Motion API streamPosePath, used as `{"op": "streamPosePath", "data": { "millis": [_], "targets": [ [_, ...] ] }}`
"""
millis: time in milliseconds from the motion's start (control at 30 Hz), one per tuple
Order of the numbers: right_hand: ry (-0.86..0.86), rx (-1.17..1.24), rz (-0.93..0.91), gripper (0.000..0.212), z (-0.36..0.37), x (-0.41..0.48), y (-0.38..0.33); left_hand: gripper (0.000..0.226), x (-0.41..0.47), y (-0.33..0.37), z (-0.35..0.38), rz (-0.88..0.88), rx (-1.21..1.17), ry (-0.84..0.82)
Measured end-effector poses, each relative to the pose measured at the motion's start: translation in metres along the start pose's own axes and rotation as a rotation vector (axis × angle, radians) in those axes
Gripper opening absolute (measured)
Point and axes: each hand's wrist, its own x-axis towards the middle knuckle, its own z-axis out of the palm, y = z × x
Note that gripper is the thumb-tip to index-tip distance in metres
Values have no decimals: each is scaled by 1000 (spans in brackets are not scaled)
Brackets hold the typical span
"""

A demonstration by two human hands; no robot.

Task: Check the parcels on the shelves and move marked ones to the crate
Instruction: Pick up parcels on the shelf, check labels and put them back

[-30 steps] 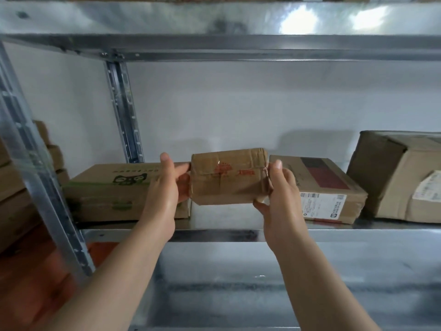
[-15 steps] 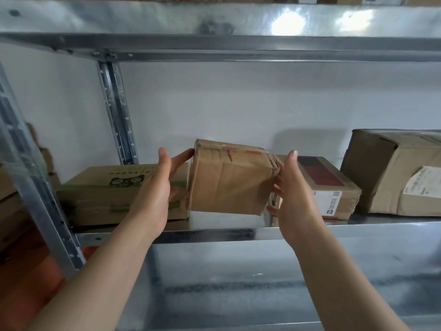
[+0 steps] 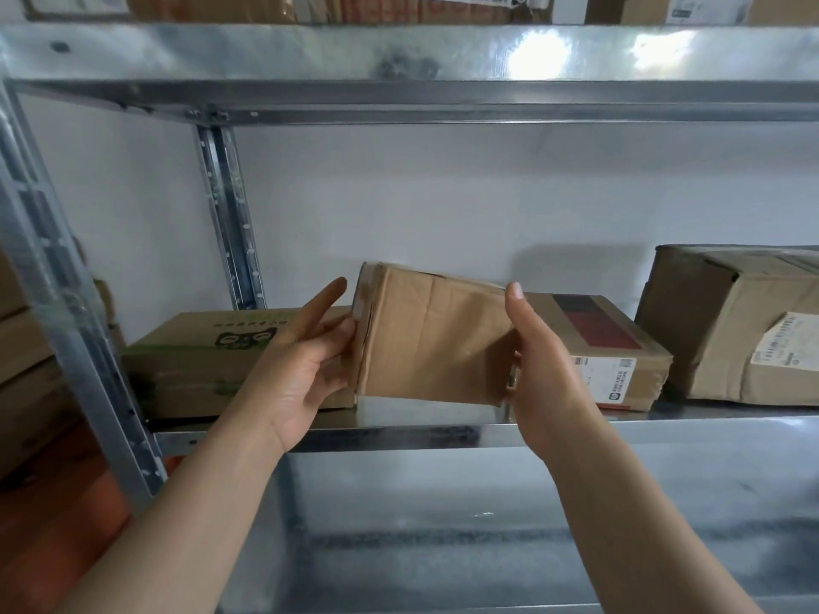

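Observation:
A small brown cardboard parcel (image 3: 434,343) hangs tilted just above the front of the middle metal shelf (image 3: 399,436), between my two hands. My left hand (image 3: 301,370) lies against its left end, palm showing and thumb raised free of the box. At the right end my right hand (image 3: 540,370) grips it, thumb on the upper front edge and fingers hidden behind. The face turned to me is plain, with no marking visible. No crate is in view.
On the same shelf lie a flat green-printed box (image 3: 199,361) at left, a box with a red patch and white label (image 3: 611,347) behind the parcel, and a large labelled box (image 3: 731,325) at right. Metal posts (image 3: 230,223) (image 3: 66,325) stand left. More parcels sit on the upper shelf (image 3: 399,55).
The parcel has been turned in my hands: the face with red print has rolled away and a plain face now shows. My left thumb has come off the box.

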Motion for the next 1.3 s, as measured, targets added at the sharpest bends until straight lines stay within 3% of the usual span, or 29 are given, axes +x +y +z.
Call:
{"op": "streamPosePath", "data": {
  "millis": [133, 333, 533, 767, 867, 1000, 1133, 1300],
  "targets": [
    [-6, 29, -7, 23, -2, 0, 2, 33, 0, -1, 1, -92, -78, -94],
    [1, 55, -14, 40, -3, -4, -2, 22, -4, -7, 14, -168, -190, -214],
    [53, 6, -125, 74, 4, -9, -3, 23, -6, -13, 21, -111, -197, -142],
    [-56, -88, -216, 94, 13, -18, 2, 30, -10, -8, 27, -42, -108, -14],
    [-152, -147, -223, 112, 16, -23, 2, 38, -13, -5, 31, -14, -42, -3],
    [-189, -157, -267, 120, 21, -22, 7, 40, -19, -2, 39, 59, 83, -16],
    [-256, -9, -262, 94, 18, -22, 2, 44, -24, -2, 45, 108, 176, -23],
    [-262, 91, -216, 76, 12, -20, 0, 57, -25, -5, 40, 72, 300, -136]
  ]
}}
